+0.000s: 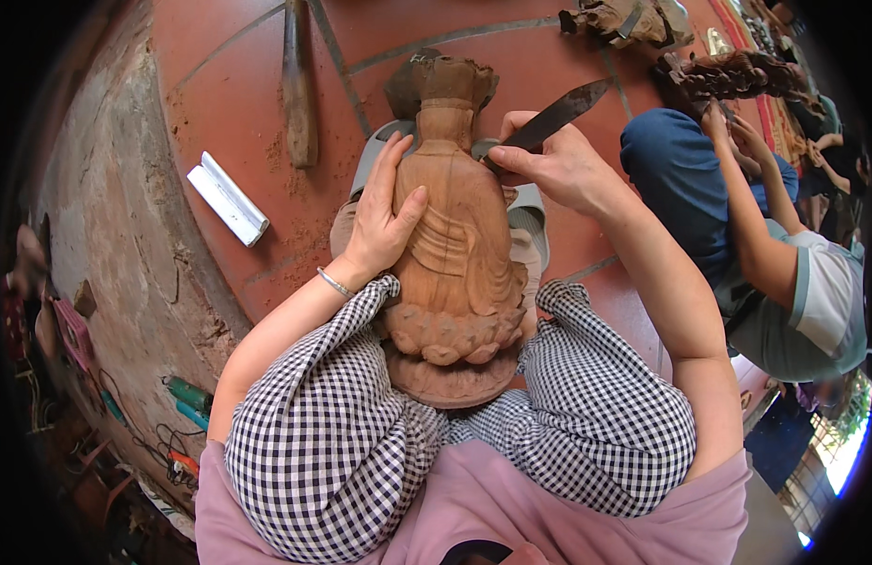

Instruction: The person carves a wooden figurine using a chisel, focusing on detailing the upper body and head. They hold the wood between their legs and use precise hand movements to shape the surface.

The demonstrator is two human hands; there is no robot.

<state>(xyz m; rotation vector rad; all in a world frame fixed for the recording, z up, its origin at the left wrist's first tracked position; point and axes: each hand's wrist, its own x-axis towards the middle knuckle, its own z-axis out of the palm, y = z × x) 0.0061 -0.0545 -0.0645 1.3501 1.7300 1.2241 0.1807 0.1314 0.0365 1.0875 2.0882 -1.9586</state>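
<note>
A carved wooden statue [450,217] with robe folds stands between my knees, with a petalled lotus base [445,334] at its near end. My left hand [384,212] lies against the statue's left side, fingers stretched out and thumb apart. On the other side, my right hand [553,165] is closed around a knife [560,111] beside the statue's upper shoulder. Its dark, pointed blade points up and to the right. The knife's other end is partly hidden by my fingers, so I cannot tell whether it touches the wood.
A wooden mallet or club [299,104] and a white angular bar [227,200] lie on red floor tiles, with wood dust around. Carved wood pieces [633,21] are at the far right. Another person [737,188] sits close on my right. Power tools with cords [186,400] lie left.
</note>
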